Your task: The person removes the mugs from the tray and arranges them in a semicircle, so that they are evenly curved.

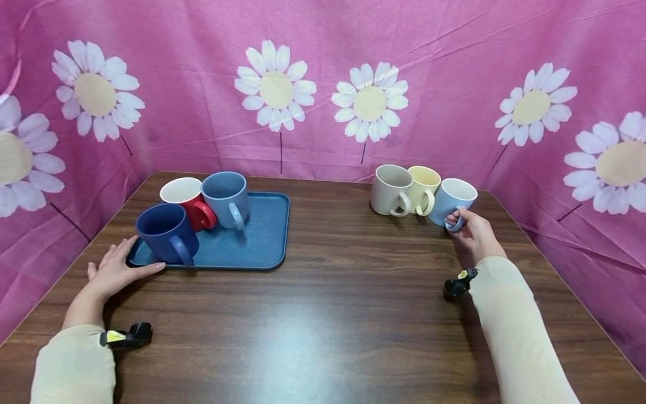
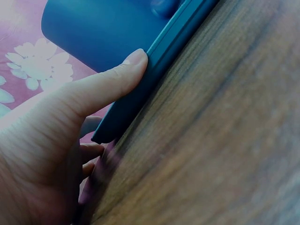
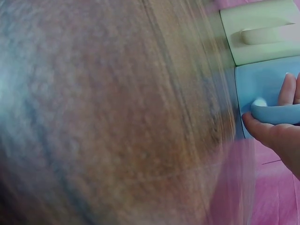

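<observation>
My right hand (image 1: pixel 474 233) grips the handle of a light blue mug (image 1: pixel 450 197), which stands upright on the table at the right. In the right wrist view, the thumb lies along one side of the handle and fingertips show on the other. At the left, my left hand (image 1: pixel 113 269) touches the near left corner of a blue tray (image 1: pixel 262 249), its fingers spread and the thumb on the front rim. Standing on the tray are a navy mug (image 1: pixel 164 233), a red mug with white inside (image 1: pixel 194 210) and a grey-blue mug (image 1: pixel 224 202).
Beside the light blue mug stand a pale yellow mug (image 1: pixel 421 185) and a grey-beige mug (image 1: pixel 390 193), close together near the far edge. The wooden table (image 1: pixel 343 292) meets a pink flowered cloth (image 1: pixel 323 151) at the back and sides.
</observation>
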The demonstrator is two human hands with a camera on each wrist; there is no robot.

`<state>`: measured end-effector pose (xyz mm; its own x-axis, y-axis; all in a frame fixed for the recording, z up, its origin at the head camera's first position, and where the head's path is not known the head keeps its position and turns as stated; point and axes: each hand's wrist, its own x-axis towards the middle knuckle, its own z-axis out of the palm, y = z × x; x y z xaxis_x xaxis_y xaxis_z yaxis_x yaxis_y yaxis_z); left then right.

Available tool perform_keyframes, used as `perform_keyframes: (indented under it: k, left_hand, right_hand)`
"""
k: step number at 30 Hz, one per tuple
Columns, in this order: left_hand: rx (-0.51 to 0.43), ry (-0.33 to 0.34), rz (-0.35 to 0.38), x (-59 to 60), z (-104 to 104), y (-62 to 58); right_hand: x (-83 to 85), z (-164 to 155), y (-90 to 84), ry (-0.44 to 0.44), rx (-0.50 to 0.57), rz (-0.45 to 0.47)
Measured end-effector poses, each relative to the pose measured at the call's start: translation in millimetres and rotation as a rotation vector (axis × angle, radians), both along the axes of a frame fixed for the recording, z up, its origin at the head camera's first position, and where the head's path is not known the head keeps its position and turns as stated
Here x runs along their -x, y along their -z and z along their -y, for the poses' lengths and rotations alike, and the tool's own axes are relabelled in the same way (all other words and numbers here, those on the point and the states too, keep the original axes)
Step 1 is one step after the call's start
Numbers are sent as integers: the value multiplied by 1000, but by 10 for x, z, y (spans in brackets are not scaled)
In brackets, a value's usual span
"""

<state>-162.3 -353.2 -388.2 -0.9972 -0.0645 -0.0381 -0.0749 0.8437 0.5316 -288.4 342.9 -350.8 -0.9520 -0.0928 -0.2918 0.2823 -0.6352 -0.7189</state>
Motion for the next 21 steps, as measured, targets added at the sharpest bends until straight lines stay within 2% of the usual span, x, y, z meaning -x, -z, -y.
perform_keyframes:
  k: [10,21]
  left_hand:
    - [5,2,12,-1,8,1]
    - [-1,4,8,1,2,-3]
  right_hand:
    - [12,4,-7,-55,-25,-14]
    - [9,12,-12,-31,-68,-13]
